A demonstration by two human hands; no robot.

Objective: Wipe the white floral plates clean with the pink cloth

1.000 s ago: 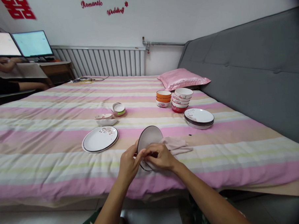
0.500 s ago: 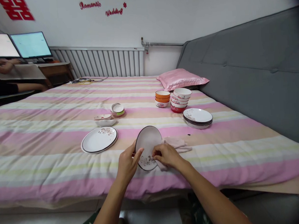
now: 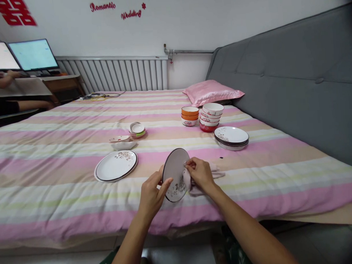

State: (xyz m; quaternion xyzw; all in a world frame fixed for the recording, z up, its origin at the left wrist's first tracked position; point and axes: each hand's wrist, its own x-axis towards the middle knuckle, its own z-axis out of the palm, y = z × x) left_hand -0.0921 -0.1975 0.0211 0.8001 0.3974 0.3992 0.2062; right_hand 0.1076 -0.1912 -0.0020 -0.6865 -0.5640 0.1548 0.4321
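A white plate (image 3: 173, 173) with a dark rim and brown flower pattern is tilted up on edge above the bed. My left hand (image 3: 153, 191) grips its left side, thumb on the front face and fingers behind, partly hidden. My right hand (image 3: 200, 173) is closed on a pale pink cloth (image 3: 193, 187), pinched against the right part of the plate's face. The rest of the cloth trails to the right over the bedspread. To the left lie two stacked oval plates (image 3: 116, 165), the upper one dark-rimmed with flowers.
Several stacked plates (image 3: 232, 135) sit to the right. Behind them stand white and red bowls (image 3: 212, 116) and orange bowls (image 3: 190, 115). Small dishes (image 3: 137, 129) and boat-shaped dishes (image 3: 123, 145) lie left. A pink pillow (image 3: 212, 91) rests by the grey headboard (image 3: 292, 64). Someone sits at monitors (image 3: 34, 54).
My right hand has moved up along the plate's face with the cloth. The plate has turned more edge-on to me, still in my left hand. The whole view has shifted slightly.
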